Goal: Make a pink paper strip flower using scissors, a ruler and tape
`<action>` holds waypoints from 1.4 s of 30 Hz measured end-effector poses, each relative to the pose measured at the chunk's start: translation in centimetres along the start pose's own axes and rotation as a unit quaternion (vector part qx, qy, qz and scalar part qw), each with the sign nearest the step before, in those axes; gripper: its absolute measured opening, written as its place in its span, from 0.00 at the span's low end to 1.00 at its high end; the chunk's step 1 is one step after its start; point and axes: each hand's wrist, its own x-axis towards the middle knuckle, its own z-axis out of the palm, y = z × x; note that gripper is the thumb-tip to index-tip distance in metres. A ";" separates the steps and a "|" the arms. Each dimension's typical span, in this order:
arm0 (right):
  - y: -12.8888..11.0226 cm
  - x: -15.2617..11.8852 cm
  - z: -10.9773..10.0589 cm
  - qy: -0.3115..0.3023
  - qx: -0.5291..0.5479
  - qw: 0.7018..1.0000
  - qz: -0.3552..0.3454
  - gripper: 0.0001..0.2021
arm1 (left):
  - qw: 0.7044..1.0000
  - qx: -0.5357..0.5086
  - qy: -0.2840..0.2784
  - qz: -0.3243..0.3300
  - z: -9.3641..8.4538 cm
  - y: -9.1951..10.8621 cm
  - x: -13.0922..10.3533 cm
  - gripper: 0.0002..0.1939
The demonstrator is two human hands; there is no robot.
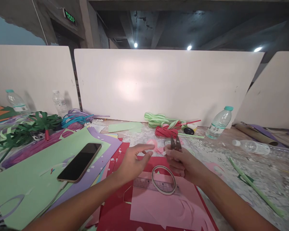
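My right hand [183,163] is closed around a pair of scissors [175,143], the dark blades pointing up and slightly apart. My left hand [135,162] faces it, thumb and index finger apart. Beyond the left fingertips, between the hands, is a small curled pink paper piece [153,143]; whether a finger touches it I cannot tell. Below the hands, a roll of tape [154,183] lies on a clear ruler [143,183]. Both rest on pink paper [146,205], which lies over red paper [115,205].
At left a phone [79,163] lies on light green paper [38,160] over a purple sheet [108,141]. Red ribbon [165,132] and green ribbon [156,119] bundles sit by the white partition [168,83]. A water bottle [219,123] leans at right, near a lying bottle [255,147].
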 end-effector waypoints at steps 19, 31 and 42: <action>1.4 0.5 1.6 0.167 -0.336 0.919 -0.124 0.08 | 0.994 -0.073 -0.056 -0.060 0.7 0.5 -0.1 0.14; 1.5 0.5 1.6 0.172 -0.343 0.914 -0.132 0.08 | 0.993 -0.085 -0.059 -0.061 0.6 1.0 -0.2 0.13; 1.6 0.7 1.6 0.175 -0.341 0.914 -0.132 0.07 | 0.992 -0.084 -0.071 -0.055 0.6 1.2 -0.2 0.13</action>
